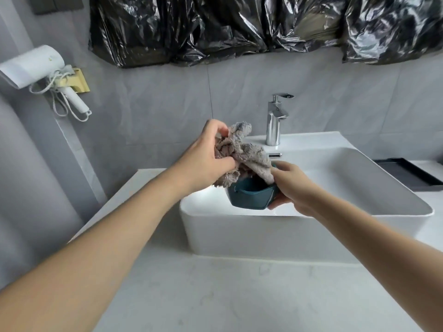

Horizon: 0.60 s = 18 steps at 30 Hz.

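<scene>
Gripping a bunched grey cloth (pixel 242 152), the left hand (pixel 206 159) has its fingers and thumb curled tight round the fabric, while the right hand (pixel 290 185) cups a dark teal cup (pixel 249 196) from its right side, fingers wrapped under the base and thumb on the rim. Both are held above the left end of the white basin (pixel 359 188); the cloth hangs over the cup's mouth and one end dips inside (how deep is hidden). Behind the basin stands a chrome tap (pixel 275 121). Right of the basin lies a black tray (pixel 407 173). Far left of the basin, a white hair dryer (pixel 33 65) hangs on the wall.
</scene>
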Motion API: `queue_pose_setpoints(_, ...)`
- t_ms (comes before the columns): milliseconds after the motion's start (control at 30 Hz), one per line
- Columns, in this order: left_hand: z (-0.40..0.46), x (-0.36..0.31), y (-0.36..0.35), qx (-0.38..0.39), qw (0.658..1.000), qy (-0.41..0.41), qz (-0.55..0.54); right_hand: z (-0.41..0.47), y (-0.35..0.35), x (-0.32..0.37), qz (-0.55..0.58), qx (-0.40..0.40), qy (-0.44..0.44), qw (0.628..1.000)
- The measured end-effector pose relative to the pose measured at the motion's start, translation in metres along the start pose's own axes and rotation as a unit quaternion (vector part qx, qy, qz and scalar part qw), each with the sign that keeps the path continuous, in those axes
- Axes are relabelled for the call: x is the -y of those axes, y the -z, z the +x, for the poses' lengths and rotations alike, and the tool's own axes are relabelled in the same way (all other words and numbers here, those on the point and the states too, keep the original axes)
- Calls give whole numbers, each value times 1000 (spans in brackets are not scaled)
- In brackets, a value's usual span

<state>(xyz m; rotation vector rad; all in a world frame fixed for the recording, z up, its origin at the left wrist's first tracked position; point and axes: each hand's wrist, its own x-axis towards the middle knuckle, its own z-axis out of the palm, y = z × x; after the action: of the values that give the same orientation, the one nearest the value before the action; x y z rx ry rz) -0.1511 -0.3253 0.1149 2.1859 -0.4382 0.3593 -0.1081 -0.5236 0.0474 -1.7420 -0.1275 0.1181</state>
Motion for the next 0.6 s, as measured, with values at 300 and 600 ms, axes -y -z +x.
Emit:
queue_pose_setpoints(300, -13, 3, -43, 102, 973, -39, 203, -36, 24, 0, 4, -27, 1, 1000)
queue_pose_setpoints(600, 0, -19, -39, 84, 973, 189, -106, -44, 33, 22, -42, -46, 49, 997)
